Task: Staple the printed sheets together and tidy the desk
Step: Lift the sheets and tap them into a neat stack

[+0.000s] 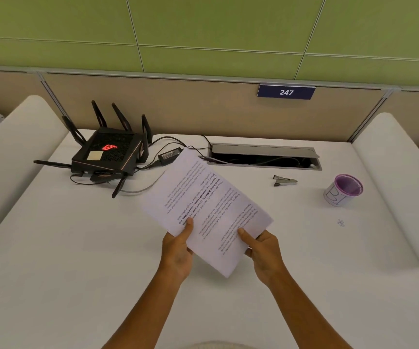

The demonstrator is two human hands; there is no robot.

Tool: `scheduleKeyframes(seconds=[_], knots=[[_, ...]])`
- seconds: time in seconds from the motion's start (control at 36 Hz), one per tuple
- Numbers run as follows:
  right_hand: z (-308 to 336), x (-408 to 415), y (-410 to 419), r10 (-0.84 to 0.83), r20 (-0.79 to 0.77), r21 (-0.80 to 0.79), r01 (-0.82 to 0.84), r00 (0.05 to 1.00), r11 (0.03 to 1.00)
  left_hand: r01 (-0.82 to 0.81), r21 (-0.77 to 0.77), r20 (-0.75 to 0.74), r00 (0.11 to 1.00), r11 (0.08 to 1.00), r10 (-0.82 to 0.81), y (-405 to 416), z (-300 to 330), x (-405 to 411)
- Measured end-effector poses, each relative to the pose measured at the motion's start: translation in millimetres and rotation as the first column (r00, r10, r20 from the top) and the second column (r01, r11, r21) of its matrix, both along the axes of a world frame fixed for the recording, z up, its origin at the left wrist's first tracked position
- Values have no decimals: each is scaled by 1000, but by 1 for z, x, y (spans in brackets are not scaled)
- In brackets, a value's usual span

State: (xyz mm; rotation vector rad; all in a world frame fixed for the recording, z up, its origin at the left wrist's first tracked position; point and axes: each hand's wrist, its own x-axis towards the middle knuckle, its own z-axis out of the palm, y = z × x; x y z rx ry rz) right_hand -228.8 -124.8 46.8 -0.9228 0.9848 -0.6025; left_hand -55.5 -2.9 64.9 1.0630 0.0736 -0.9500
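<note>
Thumbs clamped on top of printed sheets [204, 210], fingers curled under: left hand [178, 250] pinching near-left edge, right hand [263, 250] pinching near-right edge. Stack held above white desk [77, 260], centre, long axis running near-right to far-left, text upside down from this view. Thin white paper, slightly bowed, edges roughly squared. Stapler [285, 180] lying flat on desk, far and right of stack, well apart, right hand nearer. Small, dark grey and silver metal, long axis left-right. Probably next: free right hand, reach far-right for stapler. Purple-rimmed paper cup [343, 190] further right, upright. Black router [107, 154] with antennas far left, cables trailing, matte plastic. Open cable tray [263, 157] at far edge.
</note>
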Motion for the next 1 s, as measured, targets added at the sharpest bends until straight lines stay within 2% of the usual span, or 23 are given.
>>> scheduleKeyframes(seconds=[0.11,0.19,0.28,0.39,0.47,0.69,0.89,1.0], knots=[[6,-7,-14,-4,-123,-68,-4,992,998,-48,-5,4,999,999,48,11,-13,23],[12,-15,-29,14,-182,-110,-34,983,993,-26,-8,48,999,1000,26,24,-17,49],[18,-23,-42,36,-220,-134,-67,975,989,86,79,183,978,993,-100,33,-15,68],[28,-27,-52,50,-242,-179,-96,969,979,244,302,339,876,922,-343,30,-2,77],[37,-26,-55,57,-240,-232,-114,969,966,267,373,415,809,889,-417,22,6,78],[40,-30,-54,-9,-238,-353,-78,971,932,164,340,509,796,926,-328,16,14,68],[-1,-42,-40,16,-324,-258,-105,946,960,198,416,429,817,887,-384,28,-18,45],[-7,-43,-36,-26,-354,-255,-70,935,964,181,421,429,824,889,-371,29,-22,39]])
